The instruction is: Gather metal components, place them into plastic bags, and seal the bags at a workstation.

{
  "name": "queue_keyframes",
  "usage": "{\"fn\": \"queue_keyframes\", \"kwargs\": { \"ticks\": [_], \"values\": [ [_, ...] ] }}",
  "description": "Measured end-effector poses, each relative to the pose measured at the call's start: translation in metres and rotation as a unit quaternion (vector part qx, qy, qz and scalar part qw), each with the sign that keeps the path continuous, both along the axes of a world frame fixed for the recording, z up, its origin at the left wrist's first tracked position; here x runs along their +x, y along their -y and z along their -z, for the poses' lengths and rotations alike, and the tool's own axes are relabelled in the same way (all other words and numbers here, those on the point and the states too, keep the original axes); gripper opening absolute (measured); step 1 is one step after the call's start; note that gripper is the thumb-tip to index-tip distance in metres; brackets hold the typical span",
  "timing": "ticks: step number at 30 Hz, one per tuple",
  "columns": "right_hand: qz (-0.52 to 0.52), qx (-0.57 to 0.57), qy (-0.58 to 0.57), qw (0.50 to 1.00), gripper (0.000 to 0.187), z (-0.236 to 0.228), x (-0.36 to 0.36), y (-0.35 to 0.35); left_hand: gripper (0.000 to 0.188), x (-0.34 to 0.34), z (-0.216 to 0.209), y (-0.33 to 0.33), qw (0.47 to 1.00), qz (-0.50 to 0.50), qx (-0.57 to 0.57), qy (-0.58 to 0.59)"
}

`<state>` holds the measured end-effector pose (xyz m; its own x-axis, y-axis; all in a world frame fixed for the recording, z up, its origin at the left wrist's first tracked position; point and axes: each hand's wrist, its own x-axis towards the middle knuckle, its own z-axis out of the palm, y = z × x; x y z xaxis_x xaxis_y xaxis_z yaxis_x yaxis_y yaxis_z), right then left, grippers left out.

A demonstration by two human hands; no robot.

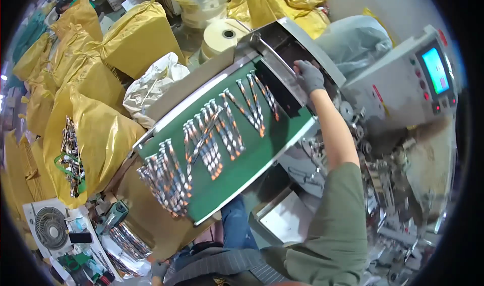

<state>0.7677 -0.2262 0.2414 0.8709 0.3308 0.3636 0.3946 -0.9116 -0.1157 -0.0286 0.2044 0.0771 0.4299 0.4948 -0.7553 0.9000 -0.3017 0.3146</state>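
Note:
Several slim wrapped sticks, patterned in dark, white and orange with pale ends, lie in fanned clusters on a green conveyor belt. At the belt's upper right end, my right hand in a grey glove reaches to the opening of a metal machine housing. Its fingers are curled; what they hold, if anything, cannot be made out. My left hand, also gloved, is low at the left beside my body, near a stack of similar sticks. Its fingers are mostly hidden.
A control box with a lit screen stands at the right, above exposed machine parts. Yellow sacks crowd the left. Film rolls stand behind the belt. A fan sits lower left, and a white tray is below the belt.

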Motion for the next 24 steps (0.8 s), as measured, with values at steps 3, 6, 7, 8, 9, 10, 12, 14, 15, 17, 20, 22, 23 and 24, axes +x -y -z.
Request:
{"fn": "queue_keyframes", "kwargs": {
  "ticks": [3, 6, 7, 8, 9, 10, 12, 14, 15, 17, 20, 22, 23, 24],
  "values": [
    [-0.017, -0.122, -0.042, 0.991, 0.019, 0.038, 0.096, -0.01, 0.023, 0.062, -0.047, 0.042, 0.976, -0.214, -0.043, 0.003],
    [-0.042, -0.234, -0.1, 0.966, 0.021, 0.062, 0.163, -0.017, 0.031, 0.079, -0.069, 0.052, 0.985, -0.163, -0.008, -0.063],
    [-0.048, -0.266, -0.105, 0.957, 0.021, 0.07, 0.185, -0.008, 0.031, 0.08, -0.065, 0.056, 0.984, -0.169, -0.003, -0.061],
    [-0.054, -0.298, -0.113, 0.946, 0.021, 0.077, 0.203, 0.002, 0.029, 0.067, -0.06, 0.06, 0.984, -0.177, -0.021, -0.006],
    [-0.076, -0.323, -0.121, 0.936, 0.022, 0.081, 0.217, 0.011, 0.026, 0.052, -0.055, 0.067, 0.981, -0.181, -0.039, 0.049],
    [-0.08, -0.32, -0.124, 0.936, 0.022, 0.079, 0.229, 0.017, 0.026, 0.041, -0.047, 0.078, 0.981, -0.184, -0.035, 0.045],
    [-0.024, -0.293, -0.115, 0.949, 0.02, 0.078, 0.24, 0.027, 0.027, 0.034, -0.035, 0.089, 0.979, -0.169, -0.023, -0.109],
    [-0.016, -0.218, -0.053, 0.974, 0.015, 0.081, 0.233, 0.032, 0.026, 0.077, -0.059, 0.114, 0.966, -0.193, -0.027, -0.172],
    [-0.001, -0.191, -0.039, 0.981, 0.014, 0.078, 0.222, 0.025, 0.02, 0.128, -0.096, 0.134, 0.982, -0.175, -0.002, -0.074],
    [0.049, -0.158, -0.042, 0.985, 0.013, 0.073, 0.205, 0.052, 0.02, 0.174, -0.116, 0.141, 0.989, -0.144, -0.006, 0.024],
    [0.084, -0.172, -0.083, 0.978, 0.015, 0.079, 0.196, 0.136, 0.021, 0.229, -0.124, 0.153, 0.996, -0.065, 0.054, -0.038],
    [0.125, -0.166, -0.083, 0.975, 0.015, 0.081, 0.185, 0.164, 0.02, 0.202, -0.088, 0.142, 0.997, -0.032, 0.069, -0.023],
    [0.159, -0.162, -0.081, 0.971, 0.015, 0.078, 0.182, 0.174, 0.024, 0.192, -0.073, 0.138, 0.995, -0.091, 0.032, 0.002],
    [0.167, -0.166, -0.084, 0.968, 0.015, 0.064, 0.172, 0.181, 0.028, 0.183, -0.058, 0.137, 0.989, -0.149, -0.008, 0.023]
  ]
}}
